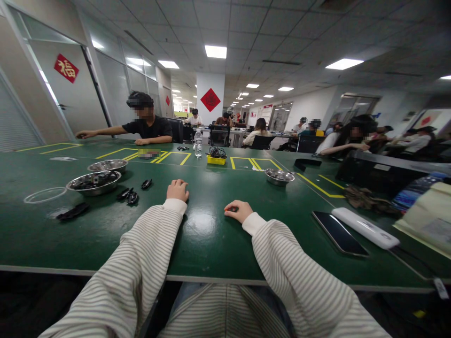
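Note:
My left hand [178, 189] rests on the green table [211, 234], knuckles up and fingers curled under into a loose fist; nothing shows in it. My right hand [238, 210] lies a little nearer to me, fingers curled around a small dark object that I cannot name. Both arms wear striped sleeves. To the left of my left hand lie a few small black parts [131, 194]. Beyond them stand two metal bowls [94, 181], the nearer one holding dark parts.
A third metal bowl [279, 176] sits ahead on the right. A phone [339, 233] and a white case [365, 227] lie at my right. A water bottle [198, 142] and a yellow tray [216, 159] stand farther back. A person [146, 124] sits across; others work beyond.

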Available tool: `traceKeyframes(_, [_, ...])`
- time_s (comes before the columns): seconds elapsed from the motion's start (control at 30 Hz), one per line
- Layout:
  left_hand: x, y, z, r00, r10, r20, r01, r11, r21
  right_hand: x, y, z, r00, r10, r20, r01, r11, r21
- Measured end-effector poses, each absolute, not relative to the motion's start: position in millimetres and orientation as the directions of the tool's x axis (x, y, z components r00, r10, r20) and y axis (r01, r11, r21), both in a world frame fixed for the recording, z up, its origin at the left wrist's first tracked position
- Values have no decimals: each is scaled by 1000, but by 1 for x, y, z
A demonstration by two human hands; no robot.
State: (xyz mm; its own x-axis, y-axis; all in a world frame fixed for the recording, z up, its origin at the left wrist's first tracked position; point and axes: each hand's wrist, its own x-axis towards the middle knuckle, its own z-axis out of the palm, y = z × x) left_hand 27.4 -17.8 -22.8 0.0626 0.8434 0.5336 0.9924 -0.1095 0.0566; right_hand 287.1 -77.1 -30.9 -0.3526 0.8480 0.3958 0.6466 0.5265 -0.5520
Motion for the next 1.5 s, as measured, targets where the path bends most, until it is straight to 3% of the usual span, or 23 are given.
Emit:
traceKeyframes(0.13, [19, -12, -29, -97, 916, 390, 994, 71, 80, 289, -75, -33, -409, 842, 350, 675, 538, -505])
traceKeyframes(0.37, [18, -7, -32, 5, 941, 338, 997, -32, 76, 287, -77, -30, -396, 862, 316, 695, 506, -510])
traceKeyframes(0.5, [21, -12, -27, -52, 943, 327, 996, 27, 81, 287, -77, -30, -394, 863, 316, 691, 505, -517])
traceKeyframes(0.63, [22, -18, -18, -126, 966, 226, 991, 114, 66, 287, -76, -32, -404, 859, 314, 688, 512, -515])
traceKeyframes(0.77, [19, -21, -10, -122, 986, 115, 992, 118, 45, 288, -74, -34, -414, 853, 319, 680, 523, -515])
traceKeyframes(0.9, [17, -21, -10, -104, 986, 130, 994, 99, 46, 288, -74, -34, -418, 844, 336, 678, 536, -503])
traceKeyframes(1.13, [35, -23, -12, 47, 977, 210, 989, -76, 130, 288, -74, -34, -426, 842, 331, 680, 539, -497])
traceKeyframes(1.33, [76, -41, -19, 434, 811, 393, 812, -541, 219, 286, -72, -34, -435, 834, 339, 679, 551, -484])
traceKeyframes(1.5, [98, -58, -29, 610, 728, 313, 712, -677, 188, 285, -73, -35, -438, 830, 346, 691, 557, -461])
